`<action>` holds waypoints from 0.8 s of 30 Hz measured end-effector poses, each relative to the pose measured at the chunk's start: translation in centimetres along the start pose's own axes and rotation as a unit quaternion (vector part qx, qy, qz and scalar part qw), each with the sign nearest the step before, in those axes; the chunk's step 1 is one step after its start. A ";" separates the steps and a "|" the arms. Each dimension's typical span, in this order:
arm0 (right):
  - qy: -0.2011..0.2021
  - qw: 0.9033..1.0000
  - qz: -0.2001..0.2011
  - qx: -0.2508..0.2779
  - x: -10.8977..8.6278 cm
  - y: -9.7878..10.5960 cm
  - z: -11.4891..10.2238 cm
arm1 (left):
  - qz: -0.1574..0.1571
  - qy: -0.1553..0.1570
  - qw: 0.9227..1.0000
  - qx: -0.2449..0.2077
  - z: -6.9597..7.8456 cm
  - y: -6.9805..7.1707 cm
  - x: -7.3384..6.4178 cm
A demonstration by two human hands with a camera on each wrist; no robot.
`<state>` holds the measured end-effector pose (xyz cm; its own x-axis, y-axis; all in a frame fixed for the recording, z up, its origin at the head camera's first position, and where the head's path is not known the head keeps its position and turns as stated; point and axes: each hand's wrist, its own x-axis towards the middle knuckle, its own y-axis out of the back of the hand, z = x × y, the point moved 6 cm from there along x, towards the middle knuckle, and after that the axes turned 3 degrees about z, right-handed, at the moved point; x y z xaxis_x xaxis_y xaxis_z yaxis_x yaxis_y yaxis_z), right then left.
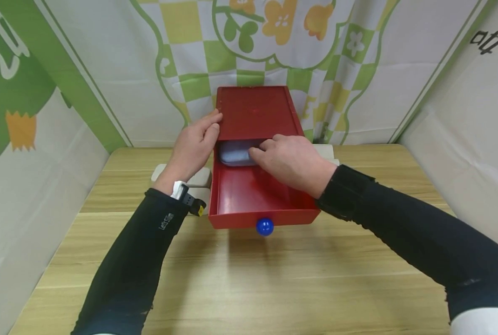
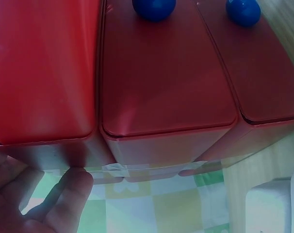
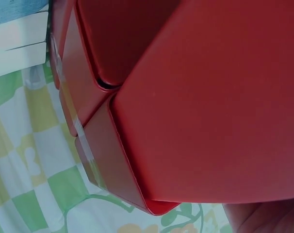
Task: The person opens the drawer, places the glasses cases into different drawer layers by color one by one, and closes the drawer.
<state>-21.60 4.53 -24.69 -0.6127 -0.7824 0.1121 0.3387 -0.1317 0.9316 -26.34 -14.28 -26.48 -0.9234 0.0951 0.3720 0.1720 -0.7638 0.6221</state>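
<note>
A red drawer cabinet (image 1: 255, 114) stands on the table with its top drawer (image 1: 253, 193) pulled out. Inside, toward the back and partly under the cabinet's top, lies a light blue rounded case (image 1: 235, 153). My right hand (image 1: 295, 160) reaches into the drawer and pinches the case at its right end; some of the fingers are hidden by the cabinet top. My left hand (image 1: 196, 144) rests against the cabinet's left side, fingers extended along the upper edge. A blue ball knob (image 1: 265, 226) sits on the drawer's front.
Off-white blocks (image 1: 199, 179) lie left of the cabinet, behind my left wrist, and more pale blocks (image 1: 324, 151) show on its right. Two lower drawers with blue knobs (image 2: 243, 10) are closed. A patterned curtain (image 1: 194, 65) hangs behind the wooden table (image 1: 274, 288).
</note>
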 end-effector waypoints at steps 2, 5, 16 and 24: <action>-0.001 1.000 0.005 0.003 -0.1 0.2 0.0 | -0.001 0.001 1.000 -0.001 0.0 0.0 0.0; -0.002 1.000 0.016 0.007 -0.4 0.5 -0.1 | -0.002 0.000 1.000 -0.001 0.0 0.0 0.0; 0.001 0.989 0.144 0.014 -1.7 2.9 -0.1 | -0.004 0.005 1.000 0.000 -0.1 0.0 0.1; -0.005 0.961 0.272 0.041 -3.5 4.4 0.8 | 0.001 0.001 1.000 0.006 -0.1 0.0 0.0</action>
<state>-18.53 7.15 -20.67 -0.3678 -0.7159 0.5934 0.5537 0.3441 0.7583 -26.40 -14.32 -26.53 -0.9237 0.0934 0.3717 0.1767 -0.7568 0.6293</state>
